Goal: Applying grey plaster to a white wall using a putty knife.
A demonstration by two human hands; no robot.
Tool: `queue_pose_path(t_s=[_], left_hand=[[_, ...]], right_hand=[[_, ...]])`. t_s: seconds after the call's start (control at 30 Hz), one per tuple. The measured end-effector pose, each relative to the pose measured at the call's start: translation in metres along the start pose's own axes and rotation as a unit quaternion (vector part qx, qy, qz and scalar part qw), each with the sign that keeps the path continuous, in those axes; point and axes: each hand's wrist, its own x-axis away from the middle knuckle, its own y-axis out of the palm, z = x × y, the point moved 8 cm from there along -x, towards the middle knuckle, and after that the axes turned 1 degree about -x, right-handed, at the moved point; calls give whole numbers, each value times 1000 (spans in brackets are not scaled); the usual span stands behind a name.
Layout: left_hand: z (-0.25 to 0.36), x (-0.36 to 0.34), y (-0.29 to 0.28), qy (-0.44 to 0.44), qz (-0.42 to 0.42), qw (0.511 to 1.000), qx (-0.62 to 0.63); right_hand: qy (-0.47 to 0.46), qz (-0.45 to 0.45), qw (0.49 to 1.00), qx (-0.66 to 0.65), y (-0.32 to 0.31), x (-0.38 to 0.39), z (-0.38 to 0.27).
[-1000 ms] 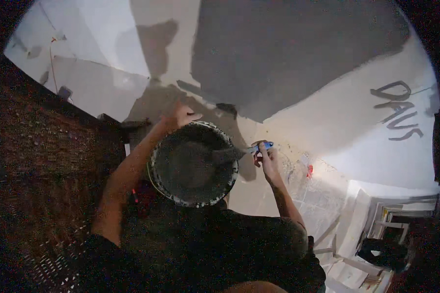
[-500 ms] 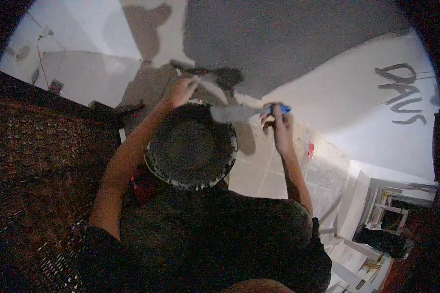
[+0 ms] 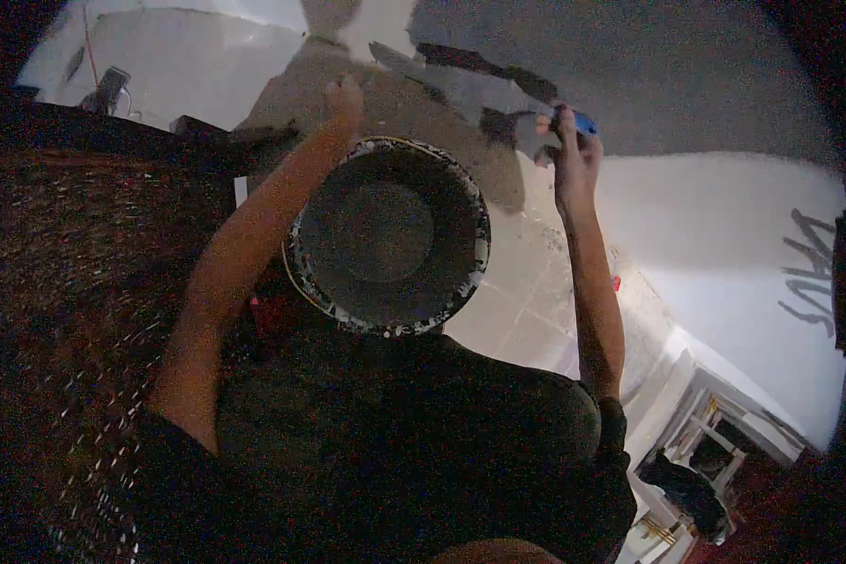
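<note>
Because neither hand grasps the bucket (image 3: 484, 240), whose support is hidden, a nudge from the left forearm (image 3: 254, 235), passing beside its rim, might tip it; contact there cannot be told. Grey mix (image 3: 381, 230) inside would then likely spill. Right hand (image 3: 578, 164): above and right of the bucket, grip clamped on the blue handle (image 3: 586, 123) of a flat blade (image 3: 484, 92), which points leftward above the bucket. Load on blade unclear; if wet, tilting could drip mix outside the rim. Grey patch (image 3: 686, 85), above right of the bucket: gouging possible should the blade's edge dig in. Left hand (image 3: 345, 101): above the bucket, fingers curled; cannot tell whether anything is pinched.
</note>
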Motion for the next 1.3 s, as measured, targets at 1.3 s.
queue_pose_path(t_s=[1.3], left_hand=[[135,102,-11,79,178,949,-250]], right_hand=[[-452,-187,747,449,213,-48,-78]])
